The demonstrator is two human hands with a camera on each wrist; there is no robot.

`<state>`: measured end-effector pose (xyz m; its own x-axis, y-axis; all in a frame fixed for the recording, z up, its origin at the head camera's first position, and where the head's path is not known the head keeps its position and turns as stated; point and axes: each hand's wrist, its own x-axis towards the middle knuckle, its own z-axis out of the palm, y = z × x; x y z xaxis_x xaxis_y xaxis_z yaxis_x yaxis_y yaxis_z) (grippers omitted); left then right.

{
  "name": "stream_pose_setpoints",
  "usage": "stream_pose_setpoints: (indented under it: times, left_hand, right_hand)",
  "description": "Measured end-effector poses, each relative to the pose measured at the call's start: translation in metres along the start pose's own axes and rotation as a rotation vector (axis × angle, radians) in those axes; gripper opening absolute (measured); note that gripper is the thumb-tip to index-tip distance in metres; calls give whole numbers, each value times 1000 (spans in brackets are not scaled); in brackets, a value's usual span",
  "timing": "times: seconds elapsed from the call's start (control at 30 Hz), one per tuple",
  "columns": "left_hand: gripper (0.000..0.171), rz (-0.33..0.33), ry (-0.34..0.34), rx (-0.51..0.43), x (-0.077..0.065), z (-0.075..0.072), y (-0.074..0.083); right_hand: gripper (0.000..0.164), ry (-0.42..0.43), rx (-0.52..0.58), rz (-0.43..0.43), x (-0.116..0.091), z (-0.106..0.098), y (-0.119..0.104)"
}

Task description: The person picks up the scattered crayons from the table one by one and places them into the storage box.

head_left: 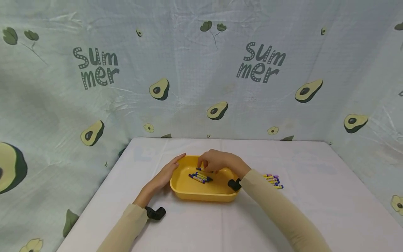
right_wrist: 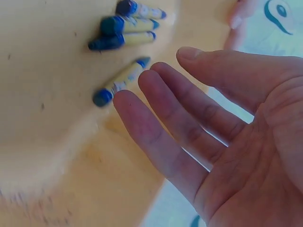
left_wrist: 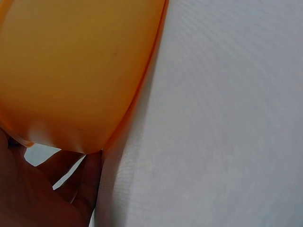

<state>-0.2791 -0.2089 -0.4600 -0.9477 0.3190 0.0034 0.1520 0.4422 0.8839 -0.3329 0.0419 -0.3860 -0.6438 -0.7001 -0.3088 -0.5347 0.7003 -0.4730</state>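
Observation:
A yellow plastic tray [head_left: 204, 197] stands on the table, with several crayons [head_left: 199, 177] lying together on its floor. My left hand [head_left: 164, 175] touches the tray's left side with extended fingers; the left wrist view shows its fingertips [left_wrist: 93, 163] against the outer wall. Over the tray's far part is my right hand [head_left: 218, 160], palm downward. In the right wrist view its fingers [right_wrist: 163, 101] are loosely extended, and the thumb is apart from them. A single crayon [right_wrist: 122, 81] lies by those fingertips; whether they touch it I cannot tell.
To the right of the tray, several more crayons [head_left: 273, 180] lie side by side on the white tablecloth [head_left: 315, 210], partly behind the right forearm. A cloth printed with avocados [head_left: 217, 110] hangs behind the table. Each wrist carries a black camera [head_left: 155, 213].

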Motion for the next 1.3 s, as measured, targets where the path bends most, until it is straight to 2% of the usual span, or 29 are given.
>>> stream_pose_setpoints:
  times: [0.2,0.4,0.7,1.0,1.3]
  left_hand:
    - [53,-11,-1,-5,-4,2,-2]
    - [52,8,-3,-9,-5,4,-5]
    - [52,-5,-9,-28,-3,4,-6]
    - [52,7,-11,-16,-3,3,-5]
    - [53,39,-13,5,-1,1,-1]
  right_hand:
    - [34,40,-4,-18,-24,-11,6]
    - [32,88,-36,-41,-54,-24,18]
    - [30,157,14,-17,-103,-34,54]
    - [25,240,66,18,-147,-27,102]
    - [29,301,85,33,-171,-10,141]
